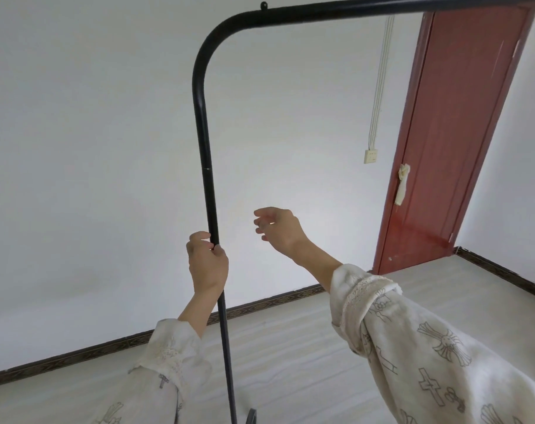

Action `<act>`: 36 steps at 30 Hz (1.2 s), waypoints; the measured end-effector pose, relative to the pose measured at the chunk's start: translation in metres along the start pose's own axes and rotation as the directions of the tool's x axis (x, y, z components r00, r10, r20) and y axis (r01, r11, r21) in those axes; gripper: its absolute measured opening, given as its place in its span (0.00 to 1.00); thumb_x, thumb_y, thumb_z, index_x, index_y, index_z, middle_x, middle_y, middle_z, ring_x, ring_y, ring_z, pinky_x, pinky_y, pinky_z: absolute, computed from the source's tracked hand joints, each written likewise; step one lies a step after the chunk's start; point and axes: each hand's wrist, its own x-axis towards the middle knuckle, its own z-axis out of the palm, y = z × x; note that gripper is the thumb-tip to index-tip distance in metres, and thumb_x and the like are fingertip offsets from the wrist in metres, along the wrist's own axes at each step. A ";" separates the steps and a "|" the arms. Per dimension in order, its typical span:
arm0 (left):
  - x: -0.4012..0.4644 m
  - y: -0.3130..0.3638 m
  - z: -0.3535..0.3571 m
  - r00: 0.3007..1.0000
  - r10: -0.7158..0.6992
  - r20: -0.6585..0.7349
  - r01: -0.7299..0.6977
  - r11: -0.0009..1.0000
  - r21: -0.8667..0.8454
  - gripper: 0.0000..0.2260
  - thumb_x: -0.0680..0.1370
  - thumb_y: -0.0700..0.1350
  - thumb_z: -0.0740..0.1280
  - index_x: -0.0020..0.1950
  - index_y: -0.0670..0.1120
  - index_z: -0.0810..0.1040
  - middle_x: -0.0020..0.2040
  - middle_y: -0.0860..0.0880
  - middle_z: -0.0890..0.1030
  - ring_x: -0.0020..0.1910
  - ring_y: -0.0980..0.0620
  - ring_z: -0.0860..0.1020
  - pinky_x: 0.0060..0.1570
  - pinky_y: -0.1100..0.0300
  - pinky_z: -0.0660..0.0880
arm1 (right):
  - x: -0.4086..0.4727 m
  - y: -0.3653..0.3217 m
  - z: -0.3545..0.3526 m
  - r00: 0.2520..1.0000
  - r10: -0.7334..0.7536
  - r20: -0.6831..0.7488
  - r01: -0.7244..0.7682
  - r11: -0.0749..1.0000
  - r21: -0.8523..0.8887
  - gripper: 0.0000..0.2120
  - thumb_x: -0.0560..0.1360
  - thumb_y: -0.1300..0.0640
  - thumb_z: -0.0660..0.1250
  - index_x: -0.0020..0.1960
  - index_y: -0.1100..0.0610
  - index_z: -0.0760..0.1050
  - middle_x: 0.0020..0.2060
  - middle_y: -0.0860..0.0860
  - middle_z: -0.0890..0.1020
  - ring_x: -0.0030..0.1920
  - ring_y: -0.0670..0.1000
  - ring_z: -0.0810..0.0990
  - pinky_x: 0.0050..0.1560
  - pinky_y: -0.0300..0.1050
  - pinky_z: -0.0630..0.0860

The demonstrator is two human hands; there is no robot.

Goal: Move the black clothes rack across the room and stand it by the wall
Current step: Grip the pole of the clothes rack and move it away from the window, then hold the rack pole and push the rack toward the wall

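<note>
The black clothes rack (202, 123) stands right in front of me, its left upright running from the bottom edge up to a curved corner, and its top bar crossing to the upper right. My left hand (206, 261) is wrapped around the upright at about mid height. My right hand (278, 229) hovers to the right of the upright, fingers apart and curled, touching nothing. A small hook sticks up from the top bar near the bend. A part of the rack's base (251, 417) shows at the bottom edge.
A white wall (92, 179) with a dark patterned skirting (76, 356) lies just behind the rack. A red-brown door (449, 142) stands at the right, with a wall socket (370, 156) and white cable duct beside it. Pale floor (290, 347) spreads below.
</note>
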 end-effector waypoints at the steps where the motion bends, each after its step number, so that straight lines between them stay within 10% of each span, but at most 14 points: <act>1: -0.007 0.002 -0.001 1.000 0.020 0.004 -0.020 1.000 -0.003 0.05 0.77 0.35 0.58 0.51 0.40 0.70 0.61 0.42 0.72 0.44 0.45 0.73 0.49 0.54 0.71 | -0.007 0.004 -0.008 1.000 0.006 0.002 -0.006 1.000 -0.021 0.17 0.77 0.63 0.55 0.63 0.60 0.73 0.58 0.58 0.80 0.58 0.58 0.79 0.60 0.53 0.76; 10: -0.167 0.080 0.065 0.808 0.056 0.587 -0.041 0.998 -0.039 0.11 0.79 0.44 0.58 0.60 0.49 0.72 0.57 0.44 0.77 0.54 0.45 0.77 0.51 0.54 0.74 | -0.158 0.075 -0.173 0.989 0.090 -0.114 -0.106 0.984 -0.140 0.16 0.77 0.57 0.59 0.64 0.57 0.72 0.56 0.58 0.82 0.56 0.57 0.79 0.41 0.38 0.73; 24: -0.543 0.270 0.273 0.327 0.282 0.902 -0.188 0.955 -0.230 0.10 0.79 0.42 0.59 0.59 0.46 0.74 0.60 0.43 0.78 0.58 0.44 0.77 0.58 0.52 0.73 | -0.500 0.201 -0.539 0.798 0.324 -0.508 -0.448 0.883 -0.141 0.13 0.75 0.65 0.61 0.59 0.66 0.74 0.52 0.66 0.82 0.45 0.59 0.81 0.36 0.36 0.71; 36: -0.662 0.374 0.466 0.302 0.334 0.893 -0.199 0.938 -0.284 0.11 0.79 0.41 0.59 0.60 0.43 0.74 0.60 0.42 0.78 0.59 0.42 0.76 0.59 0.49 0.73 | -0.529 0.278 -0.748 0.737 0.285 -0.612 -0.501 0.839 -0.212 0.11 0.75 0.63 0.59 0.51 0.60 0.79 0.52 0.63 0.83 0.54 0.64 0.80 0.49 0.51 0.75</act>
